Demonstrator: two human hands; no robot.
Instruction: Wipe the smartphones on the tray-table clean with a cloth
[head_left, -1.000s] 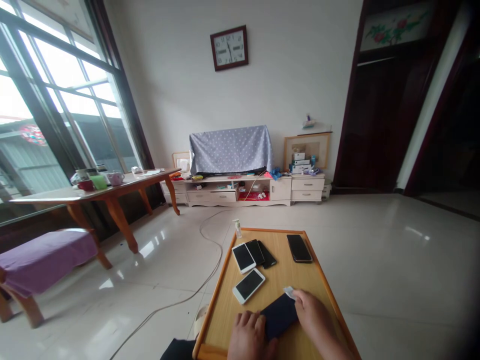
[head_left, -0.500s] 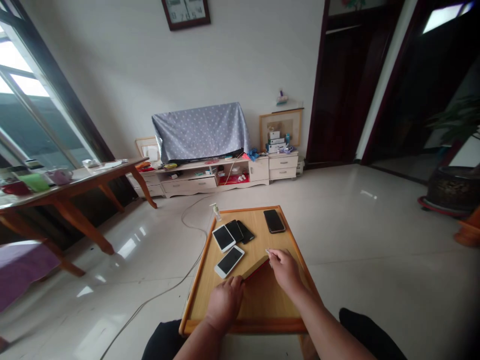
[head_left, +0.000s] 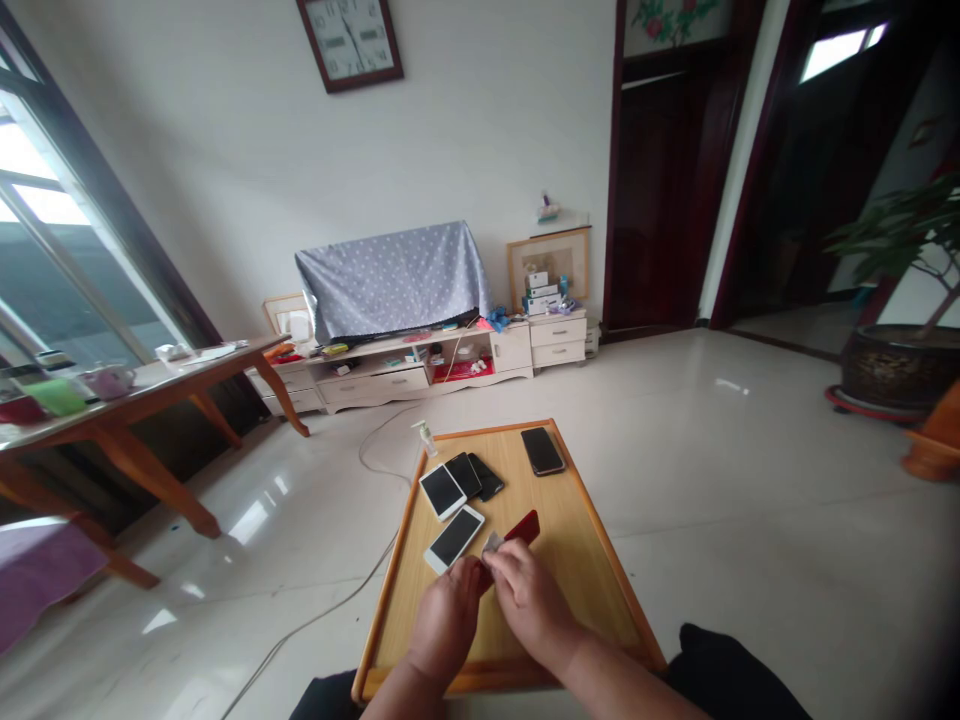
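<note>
My left hand (head_left: 448, 618) is closed round the near end of a red phone (head_left: 519, 527), which is lifted and tilted above the small wooden table (head_left: 570, 560). My right hand (head_left: 526, 590) pinches a small pale wipe (head_left: 492, 542) against the phone's side. A white phone (head_left: 453, 537) lies just left of the hands. Further back lie another white phone (head_left: 442, 490) and two dark phones (head_left: 474, 476) overlapping it. A lone dark phone (head_left: 542, 450) sits at the far right of the table.
A small pump bottle (head_left: 425, 437) stands at the table's far left corner. A cable (head_left: 352, 590) trails over the tiled floor to the left. A long wooden table (head_left: 142, 400) stands by the window, a TV cabinet (head_left: 420, 365) against the wall, a potted plant (head_left: 900, 340) right.
The phone was turned from lying flat, dark side up, to raised with its red back showing. My right hand moved left with the wipe onto it. The camera swung right.
</note>
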